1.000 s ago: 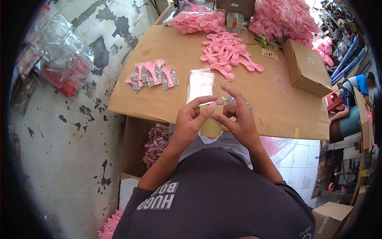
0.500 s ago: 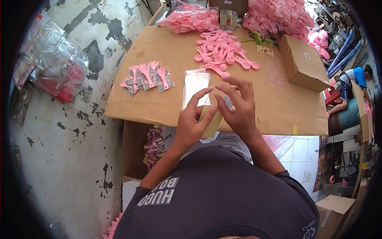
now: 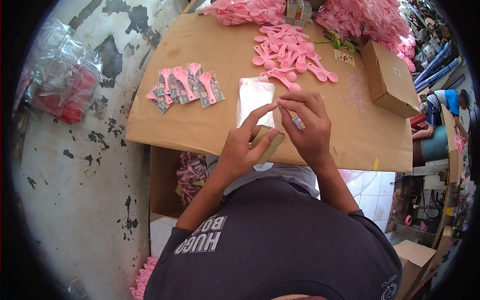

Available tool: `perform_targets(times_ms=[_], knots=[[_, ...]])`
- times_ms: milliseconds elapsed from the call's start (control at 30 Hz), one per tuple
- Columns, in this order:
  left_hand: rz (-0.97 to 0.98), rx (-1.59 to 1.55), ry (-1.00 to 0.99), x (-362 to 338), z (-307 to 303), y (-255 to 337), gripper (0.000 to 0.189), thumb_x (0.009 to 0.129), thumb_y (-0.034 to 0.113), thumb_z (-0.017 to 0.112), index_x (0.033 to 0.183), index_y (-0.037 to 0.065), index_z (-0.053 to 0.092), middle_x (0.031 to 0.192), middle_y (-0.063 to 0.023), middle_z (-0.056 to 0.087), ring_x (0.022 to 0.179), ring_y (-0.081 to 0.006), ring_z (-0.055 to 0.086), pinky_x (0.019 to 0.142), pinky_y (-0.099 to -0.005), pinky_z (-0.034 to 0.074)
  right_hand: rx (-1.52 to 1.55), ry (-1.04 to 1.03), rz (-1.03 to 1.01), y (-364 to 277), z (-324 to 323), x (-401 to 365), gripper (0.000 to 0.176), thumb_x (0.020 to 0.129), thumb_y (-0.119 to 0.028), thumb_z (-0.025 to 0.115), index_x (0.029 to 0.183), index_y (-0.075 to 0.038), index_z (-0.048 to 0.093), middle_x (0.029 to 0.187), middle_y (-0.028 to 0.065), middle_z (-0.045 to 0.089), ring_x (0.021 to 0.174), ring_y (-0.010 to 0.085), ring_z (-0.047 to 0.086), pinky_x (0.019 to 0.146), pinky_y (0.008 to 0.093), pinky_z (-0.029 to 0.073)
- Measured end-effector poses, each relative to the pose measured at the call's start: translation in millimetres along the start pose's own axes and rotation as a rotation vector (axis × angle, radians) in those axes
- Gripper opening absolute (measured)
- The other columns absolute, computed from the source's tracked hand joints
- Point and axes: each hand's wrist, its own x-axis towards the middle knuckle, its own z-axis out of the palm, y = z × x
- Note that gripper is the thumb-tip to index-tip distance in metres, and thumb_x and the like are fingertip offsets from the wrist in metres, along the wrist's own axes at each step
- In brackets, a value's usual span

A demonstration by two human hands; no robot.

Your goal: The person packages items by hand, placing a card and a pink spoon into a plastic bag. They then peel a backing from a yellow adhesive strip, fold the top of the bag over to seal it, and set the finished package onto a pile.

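Observation:
My left hand (image 3: pixel 245 148) is closed round a small stack of cards (image 3: pixel 270 144), yellowish on the side that shows, with its thumb across the stack and index finger stretched out. The thumb and fingers of my right hand (image 3: pixel 309 125) are drawn together at the tip of that index finger; what they pinch is too small to make out. Beyond my hands lies a pile of clear plastic bags (image 3: pixel 256 97) on the paper-covered table (image 3: pixel 200 127). A small printed card (image 3: pixel 298 122) peeks out beside my right hand. Loose pink measuring spoons (image 3: pixel 287 50) lie further back.
Packed spoons with cards (image 3: pixel 184 87) lie at left. Big bags of pink spoons (image 3: pixel 362 25) and stacked cards (image 3: pixel 299 10) stand at the back. A cardboard box (image 3: pixel 390 77) is on the right. Another person (image 3: pixel 447 102) sits beyond the table's right side.
My right hand's fingertips have come together with my left index fingertip; they were apart before. The view has shifted slightly, and the card stack remains in my left hand.

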Motion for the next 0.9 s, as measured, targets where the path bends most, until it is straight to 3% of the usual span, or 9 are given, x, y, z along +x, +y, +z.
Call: perform_targets(times_ms=[33,100,300,433,500,633,733,800,900], knots=[[-0.011,-0.011,0.000,1,-1,-3,0.057,0.099,0.014,0.065,0.152,0.015,0.046,0.064,-0.0059,0.064,0.059,-0.0061,0.052,0.060,-0.0278,0.042,-0.002,-0.013,0.008,2,1,1,0.023,0.080,-0.001,0.076,0.102,-0.005,0.074,0.104,0.0059,0.071,0.098,0.0268,0.064,0.086,0.0390,0.050],[-0.027,-0.090,-0.025,3,-4,-10,0.052,0.101,0.010,0.065,0.150,0.008,0.048,0.088,-0.0064,0.078,0.070,-0.0011,0.056,0.062,-0.0208,0.040,-0.049,-0.031,-0.034,6,3,3,0.021,0.079,0.000,0.076,0.099,-0.005,0.073,0.102,0.0055,0.071,0.097,0.0262,0.064,0.085,0.0388,0.050],[-0.073,0.031,-0.134,13,-12,-9,0.054,0.101,0.009,0.064,0.152,0.006,0.044,0.093,-0.0099,0.079,0.079,-0.0010,0.061,0.068,-0.0202,0.044,-0.051,0.007,0.031,15,6,7,0.019,0.077,0.004,0.074,0.094,-0.005,0.072,0.100,0.0065,0.071,0.095,0.0275,0.066,0.084,0.0364,0.051],[-0.141,-0.139,-0.137,19,-8,-13,0.053,0.103,0.010,0.063,0.151,0.003,0.042,0.099,-0.0128,0.079,0.086,-0.0028,0.064,0.074,-0.0197,0.047,-0.041,0.104,0.191,31,-8,12,0.017,0.083,0.005,0.069,0.098,-0.003,0.069,0.103,0.0098,0.072,0.096,0.0253,0.068,0.087,0.0347,0.052],[-0.152,-0.335,-0.079,19,-5,-22,0.050,0.104,0.012,0.062,0.149,0.001,0.043,0.104,-0.0160,0.078,0.088,-0.0065,0.068,0.077,-0.0211,0.050,0.477,0.374,0.509,49,-18,14,0.014,0.090,0.005,0.063,0.103,0.001,0.066,0.105,0.0138,0.072,0.100,0.0223,0.069,0.092,0.0343,0.052],[-0.147,-0.422,0.004,22,-3,-33,0.046,0.105,0.014,0.061,0.147,0.005,0.047,0.105,-0.0135,0.078,0.083,-0.0073,0.069,0.068,-0.0230,0.053,0.799,0.369,0.528,54,-31,10,0.012,0.095,0.004,0.057,0.107,0.004,0.062,0.109,0.0151,0.070,0.101,0.0196,0.067,0.094,0.0343,0.052],[-0.166,-0.465,0.039,26,0,-28,0.047,0.104,0.013,0.061,0.148,0.005,0.047,0.107,-0.0140,0.077,0.084,-0.0066,0.069,0.069,-0.0219,0.053,0.611,0.166,0.451,42,-21,-5,0.016,0.090,0.005,0.060,0.105,0.001,0.065,0.111,0.0143,0.069,0.102,0.0256,0.067,0.093,0.0379,0.052],[-0.112,-0.472,0.079,27,4,-28,0.049,0.104,0.012,0.062,0.150,0.007,0.046,0.102,-0.0122,0.078,0.082,-0.0054,0.068,0.067,-0.0204,0.051,0.039,-0.061,0.137,21,-12,5,0.021,0.084,0.002,0.069,0.104,-0.003,0.070,0.115,0.0125,0.067,0.105,0.0303,0.063,0.090,0.0409,0.051],[-0.150,-0.376,0.019,25,1,-27,0.055,0.103,0.008,0.062,0.154,0.006,0.040,0.101,-0.0132,0.077,0.088,-0.0114,0.071,0.074,-0.0241,0.055,-0.104,-0.053,0.018,19,3,7,0.028,0.078,-0.003,0.076,0.105,-0.008,0.073,0.118,0.0104,0.066,0.109,0.0322,0.060,0.088,0.0424,0.050]])
